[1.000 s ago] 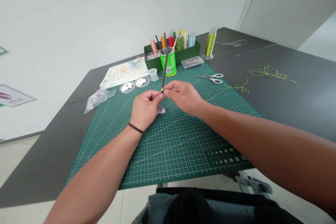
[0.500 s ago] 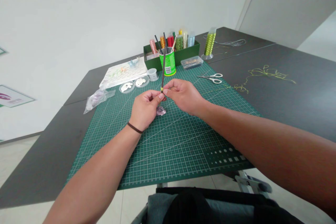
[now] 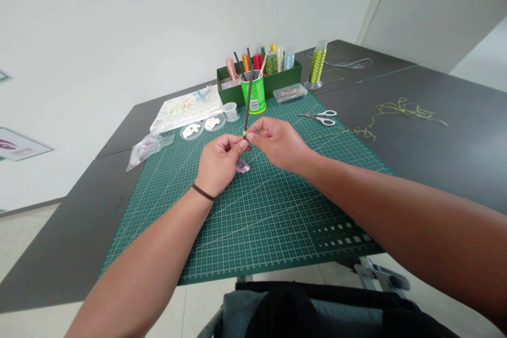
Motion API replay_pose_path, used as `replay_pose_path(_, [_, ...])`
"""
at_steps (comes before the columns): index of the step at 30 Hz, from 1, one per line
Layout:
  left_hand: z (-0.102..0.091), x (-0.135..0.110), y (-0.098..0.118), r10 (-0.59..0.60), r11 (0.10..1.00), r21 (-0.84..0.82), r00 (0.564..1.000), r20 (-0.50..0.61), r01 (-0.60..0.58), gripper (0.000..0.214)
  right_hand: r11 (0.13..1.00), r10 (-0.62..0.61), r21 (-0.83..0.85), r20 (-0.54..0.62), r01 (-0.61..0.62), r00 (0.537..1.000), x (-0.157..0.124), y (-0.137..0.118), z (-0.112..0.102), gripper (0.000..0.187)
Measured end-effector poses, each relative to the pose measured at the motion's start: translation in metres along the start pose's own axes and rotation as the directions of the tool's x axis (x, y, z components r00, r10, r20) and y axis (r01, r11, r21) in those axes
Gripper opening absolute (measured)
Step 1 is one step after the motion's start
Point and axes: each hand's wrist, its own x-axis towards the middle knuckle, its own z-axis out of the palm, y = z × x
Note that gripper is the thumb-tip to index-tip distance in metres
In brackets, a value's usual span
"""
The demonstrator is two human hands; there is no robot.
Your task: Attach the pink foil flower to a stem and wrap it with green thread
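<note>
My left hand (image 3: 219, 163) is closed, its thumb and fingers pinching a slender dark stick (image 3: 247, 103) that stands nearly upright. A narrow band of yellow-green thread (image 3: 244, 133) wraps the stick just above the thumb. My right hand (image 3: 279, 143) is closed in a pinch right beside that band; the strand between its fingertips is too fine to make out clearly. Below the left fingers a pinkish, see-through petal-like piece (image 3: 243, 166) shows, partly hidden by the hand. Both hands are over the green cutting mat (image 3: 253, 222).
White-handled scissors (image 3: 325, 118) lie right of the hands, near tangled yellow-green thread (image 3: 407, 111). Behind stand a green can (image 3: 255, 96) with sticks, a box (image 3: 277, 82) of thread spools, a clear case (image 3: 290, 94) and a green spool (image 3: 317, 66). Left are small dishes (image 3: 191, 131) and a plastic bag (image 3: 144, 150).
The stick's top has tipped very slightly to the right. Both hands keep the same grip and place.
</note>
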Motion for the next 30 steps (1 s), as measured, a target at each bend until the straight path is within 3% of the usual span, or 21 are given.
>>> replay_pose_path(9, [-0.001, 0.002, -0.002, -0.020, 0.994, -0.103, 0.995, 0.094, 0.030, 0.025, 0.983, 0.016, 0.182, 0.041, -0.023, 0.999, 0.004, 0.005, 0.001, 0.008])
replay_pose_path(18, [-0.001, 0.003, -0.001, -0.003, 0.999, -0.034, 0.992, 0.126, 0.008, 0.023, 0.962, 0.029, 0.267, 0.072, -0.048, 0.997, 0.008, 0.012, 0.002, 0.009])
replay_pose_path(24, [-0.002, 0.002, -0.003, 0.029, 0.997, 0.061, 0.989, 0.146, -0.038, 0.026, 0.960, 0.020, 0.278, 0.043, -0.031, 0.999, 0.007, 0.014, 0.001, 0.014])
replay_pose_path(30, [0.001, 0.000, 0.001, 0.029, 1.000, 0.005, 0.988, 0.150, -0.030, 0.026, 0.971, 0.004, 0.237, 0.022, -0.009, 1.000, 0.006, 0.013, 0.000, 0.015])
